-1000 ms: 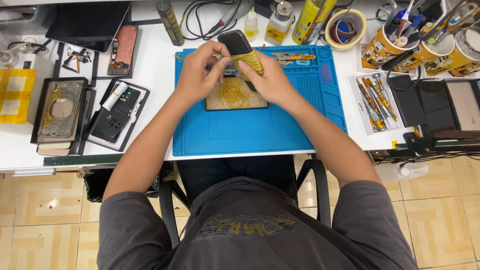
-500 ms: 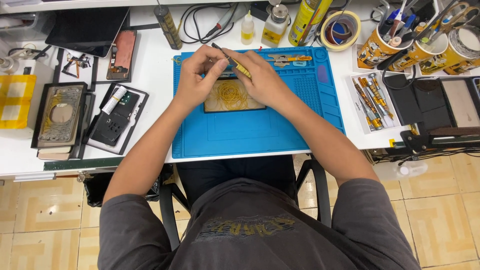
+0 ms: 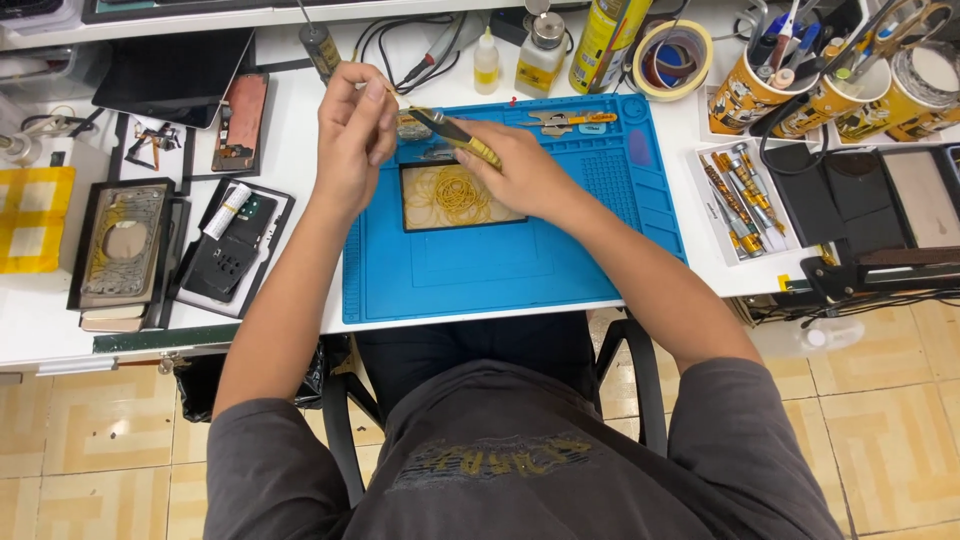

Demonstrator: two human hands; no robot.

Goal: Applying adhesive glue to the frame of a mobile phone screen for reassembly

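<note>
Left hand (image 3: 352,140): raised above the upper left corner of the blue silicone work mat (image 3: 510,225), forearm running up from the lower left, fingers curled inward, thumb and forefinger pinched together near the top; what the pinch holds is too small to tell.

Right hand (image 3: 520,170): resting low over the mat's upper middle, forearm coming in from the lower right; grip closed around yellow-handled tweezers with dark tips (image 3: 455,133), the tips pointing up and left toward the left hand.

Flat dark rectangular panel with a coiled gold pattern on its face (image 3: 455,198): lies on the mat just below both hands, its right edge partly under the right hand.

White tabletop (image 3: 300,230): carries the mat and all the items that follow.

Containers, upper right: three yellow-printed cups (image 3: 820,100) stand in a row, packed with brushes, pens and hand tools. A shallow white tray (image 3: 735,195) just right of the mat holds several gold-and-silver screwdrivers lying side by side.

Containers, upper edge: a yellow spray can (image 3: 605,45), a small clear dropper bottle (image 3: 486,65) and a roll of yellow tape (image 3: 672,60) stand beyond the mat.

Left of mat: a black tray (image 3: 232,250) holds a dark phone part and a small white tube; a further black frame (image 3: 118,245) holds a phone back shell.
</note>
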